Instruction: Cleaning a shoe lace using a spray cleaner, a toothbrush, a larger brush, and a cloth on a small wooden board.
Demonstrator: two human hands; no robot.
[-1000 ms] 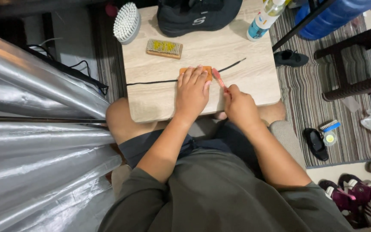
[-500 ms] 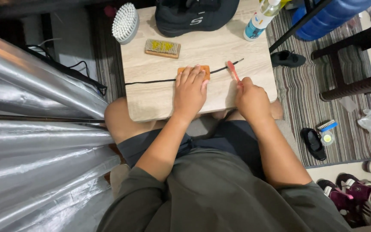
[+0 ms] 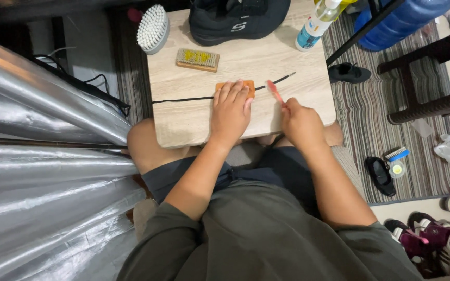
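Observation:
My left hand [image 3: 230,112] lies flat on an orange sponge [image 3: 234,86] that rests on a black shoelace [image 3: 183,99] stretched across the small wooden table [image 3: 183,125]. My right hand [image 3: 300,122] grips a pink toothbrush [image 3: 274,91], its head lying on the lace just right of the sponge. A black shoe [image 3: 238,21] stands at the table's far edge.
A white round brush [image 3: 153,28] and a small wooden brush [image 3: 198,59] lie at the table's back left. A spray bottle [image 3: 316,25] stands back right. A blue water jug [image 3: 402,21], dark chair [image 3: 433,78], striped rug [image 3: 381,130] and shoes [image 3: 433,239] are to the right; silver sheeting [image 3: 42,182] fills the left.
My right hand drew the toothbrush to the right along the lace, away from my left hand. The orange sponge under my left fingers has come into view.

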